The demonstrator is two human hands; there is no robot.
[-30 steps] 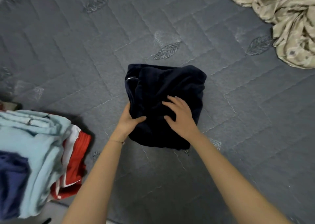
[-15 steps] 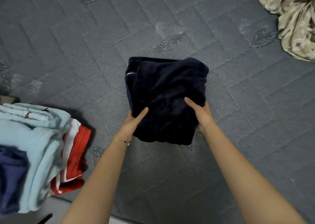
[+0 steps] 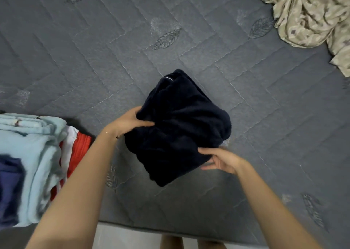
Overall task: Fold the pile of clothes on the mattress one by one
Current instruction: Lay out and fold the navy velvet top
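Observation:
A folded dark navy fleece garment (image 3: 180,127) is held over the grey quilted mattress (image 3: 94,62), turned so it looks like a diamond. My left hand (image 3: 128,123) grips its left edge, thumb on top and fingers hidden underneath. My right hand (image 3: 223,159) holds its lower right edge, thumb on top and the fingers reaching under the cloth. A small white label shows at the garment's far corner.
A stack of folded clothes (image 3: 32,157) lies at the left: light blue on top, a navy piece, and a red and white one (image 3: 79,148) beneath. Crumpled beige patterned cloth (image 3: 310,15) lies at the far right. The mattress's near edge (image 3: 170,228) runs along the bottom.
Both hands went from lying on the garment to gripping its sides. The bundle has been lifted and rotated about a quarter turn, and now sits nearer to me.

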